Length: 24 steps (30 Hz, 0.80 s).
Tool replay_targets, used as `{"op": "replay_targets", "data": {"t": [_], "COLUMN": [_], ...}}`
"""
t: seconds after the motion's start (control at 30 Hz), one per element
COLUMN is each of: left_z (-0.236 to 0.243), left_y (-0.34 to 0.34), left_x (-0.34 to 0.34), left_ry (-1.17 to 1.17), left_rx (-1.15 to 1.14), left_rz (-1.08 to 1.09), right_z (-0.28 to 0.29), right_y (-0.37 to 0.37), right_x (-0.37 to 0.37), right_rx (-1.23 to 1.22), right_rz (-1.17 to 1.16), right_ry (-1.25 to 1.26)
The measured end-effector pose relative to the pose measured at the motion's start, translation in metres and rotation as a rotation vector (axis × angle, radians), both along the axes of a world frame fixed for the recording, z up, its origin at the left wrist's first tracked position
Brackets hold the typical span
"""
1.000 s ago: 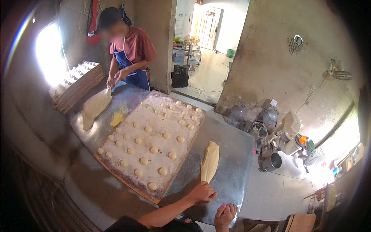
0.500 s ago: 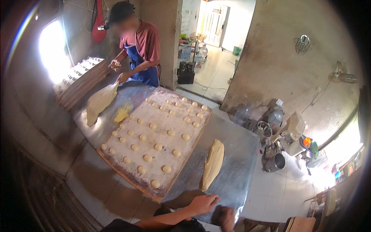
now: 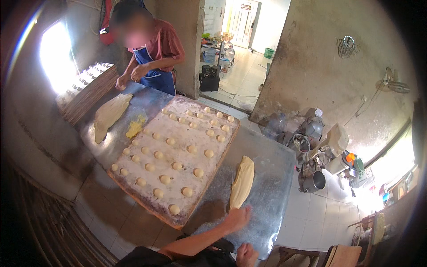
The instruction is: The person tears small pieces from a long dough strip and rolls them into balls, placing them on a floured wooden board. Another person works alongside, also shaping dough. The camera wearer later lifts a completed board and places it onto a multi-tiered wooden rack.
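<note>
Metal table (image 3: 267, 178): one broad surface, stretched from the near right to the far left of the worn-walled room.
Near dough (image 3: 242, 181): one long, pale piece, lay on the table's right part, its near end at the left hand.
Left hand (image 3: 238, 218): curled at that end; it was blurred, so whether it grasped the dough or merely touched it could not be told.
Right hand (image 3: 246, 255): curled at the table's near edge, apart from the dough; whether anything sat inside could not be told.
Floured board (image 3: 182, 138): one, lay just left of the near dough.
Dough balls (image 3: 165, 179): about thirty-three, spaced in rough rows on the board.
Done: those balls looked rounded and placed.
Left: two long pieces, near and far, looked undivided.
Yellow paste (image 3: 135, 127): one patch, between the board and the far dough.
Far dough (image 3: 111, 115): one long piece, lay flat on the far left.
Co-worker (image 3: 158, 82): one, in a blue apron, stooped beyond it.
Board stack (image 3: 95, 93): one, far left by the bright window, topped with more balls, too small to count surely.
</note>
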<state>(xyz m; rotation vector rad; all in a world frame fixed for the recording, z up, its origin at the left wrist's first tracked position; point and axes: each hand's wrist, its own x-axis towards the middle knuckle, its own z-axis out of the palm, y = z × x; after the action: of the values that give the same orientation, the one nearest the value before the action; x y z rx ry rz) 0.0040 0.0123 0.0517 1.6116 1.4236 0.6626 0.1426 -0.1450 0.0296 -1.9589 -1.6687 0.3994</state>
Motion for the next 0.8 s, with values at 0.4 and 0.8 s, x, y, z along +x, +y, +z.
{"op": "replay_targets", "data": {"t": [0.4,0.8], "left_z": [-0.017,-0.010], "left_y": [0.023,0.006], "left_x": [-0.038,-0.062], "left_ry": [0.386,0.062], "left_rx": [0.231,0.334], "left_rz": [0.130,0.163], "right_z": [-0.032,-0.030], "right_y": [0.064,0.097], "right_x": [0.016,0.033], "right_rx": [-0.147,-0.027], "right_rz": [0.244,-0.077], "right_ry": [-0.238,-0.226]}}
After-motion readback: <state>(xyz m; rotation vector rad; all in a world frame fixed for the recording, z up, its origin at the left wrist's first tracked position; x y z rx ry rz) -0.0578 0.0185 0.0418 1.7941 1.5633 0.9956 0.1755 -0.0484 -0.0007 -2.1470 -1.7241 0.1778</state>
